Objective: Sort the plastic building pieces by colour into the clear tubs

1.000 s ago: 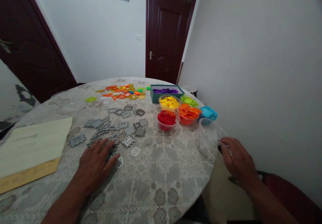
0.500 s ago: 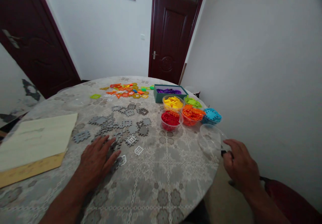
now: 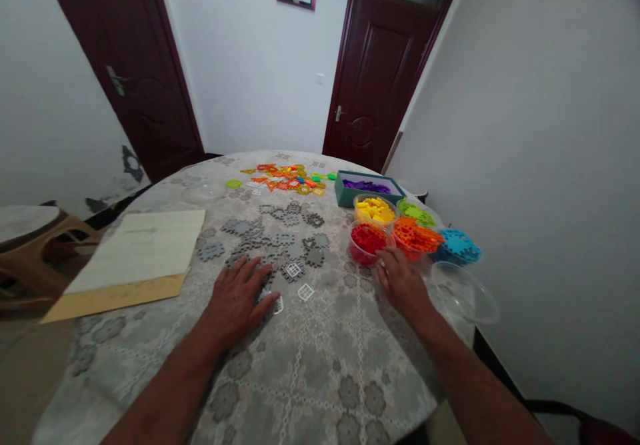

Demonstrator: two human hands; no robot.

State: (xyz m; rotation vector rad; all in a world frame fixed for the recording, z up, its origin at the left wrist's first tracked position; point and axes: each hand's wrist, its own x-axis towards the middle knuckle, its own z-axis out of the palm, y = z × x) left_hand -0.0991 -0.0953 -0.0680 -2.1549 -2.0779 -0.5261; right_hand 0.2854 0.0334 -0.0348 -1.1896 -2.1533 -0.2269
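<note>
Our left hand (image 3: pixel 239 300) lies spread on flat, notched grey plastic pieces (image 3: pixel 315 256), left; our right hand (image 3: pixel 401 281) bends at the round clear plastic tub (image 3: pixel 359 256) of red plastic pieces (image 3: pixel 367 236), right. Gripping? We cannot tell; light rim contact avoids tipping.

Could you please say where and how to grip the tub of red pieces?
Probably grip the red-filled tub by its near-left rim, coming from the near side: it stands upright, that edge exposed, while the yellow-filled tub sits close behind and the orange-filled tub at right.
</note>
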